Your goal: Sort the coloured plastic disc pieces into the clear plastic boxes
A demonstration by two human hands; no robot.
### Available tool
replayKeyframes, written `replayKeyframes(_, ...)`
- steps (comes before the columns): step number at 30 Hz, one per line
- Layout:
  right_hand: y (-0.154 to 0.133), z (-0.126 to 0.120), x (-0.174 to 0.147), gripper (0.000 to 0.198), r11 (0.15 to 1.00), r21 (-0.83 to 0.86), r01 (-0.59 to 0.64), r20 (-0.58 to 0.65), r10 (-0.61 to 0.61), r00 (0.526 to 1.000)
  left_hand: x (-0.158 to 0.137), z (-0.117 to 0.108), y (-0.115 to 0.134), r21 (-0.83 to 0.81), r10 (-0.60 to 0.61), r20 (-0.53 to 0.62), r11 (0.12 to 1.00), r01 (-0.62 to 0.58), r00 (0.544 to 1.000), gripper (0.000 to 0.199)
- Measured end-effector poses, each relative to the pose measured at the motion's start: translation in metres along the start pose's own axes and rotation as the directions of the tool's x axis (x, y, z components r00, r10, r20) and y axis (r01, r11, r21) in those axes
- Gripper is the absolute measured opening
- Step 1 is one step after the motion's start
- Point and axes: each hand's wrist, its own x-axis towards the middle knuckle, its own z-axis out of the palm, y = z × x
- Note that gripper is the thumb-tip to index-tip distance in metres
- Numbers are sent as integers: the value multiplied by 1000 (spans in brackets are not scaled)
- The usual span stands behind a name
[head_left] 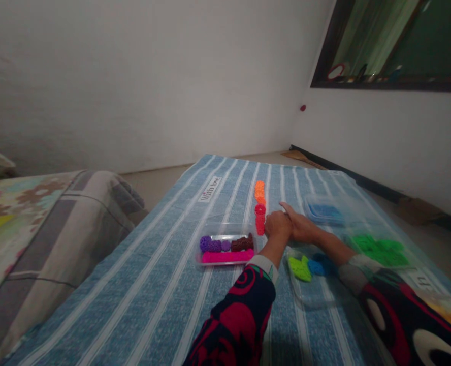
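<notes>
My left hand (278, 224) is closed, its fingers curled beside a short line of red pieces (260, 219) on the cloth. Against it rests my right hand (300, 225), one finger or thumb stretched out and the others bent in behind the left hand. Whatever lies between the hands is hidden. Orange pieces (260, 191) continue the line beyond the red ones. Left of my left wrist, a clear plastic tray (225, 263) holds purple, brown and pink pieces. Under my right forearm, a clear container (313, 303) holds yellow-green pieces (299, 268) and blue pieces (316, 268).
A striped blue cloth (149, 284) covers the table. At right are a clear box with blue contents (325, 212) and bright green pieces (380, 249). A "With love" label (209, 189) lies far left. A bed (69, 223) stands left of the table.
</notes>
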Motion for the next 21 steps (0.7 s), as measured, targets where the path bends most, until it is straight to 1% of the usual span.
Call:
replayKeyframes(6,0,0,-1,95,1000,16,11,-5,-10,1000,-1,2,-2,10,37,-33,999,-37,999,35)
replayKeyframes(11,3,1,0,97,999,18,38,-23,-38,999,-1,3,-2,19,44,-32,999,-43,999,36)
replayKeyframes(17,3,1,0,95,1000,-13,2,-11,-2,1000,2,2,-1,45,56,-18,997,-55,998,36)
replayKeyframes(21,3,2,1,97,1000,5,14,-23,-14,1000,3,2,-1,59,76,-32,996,-74,997,35)
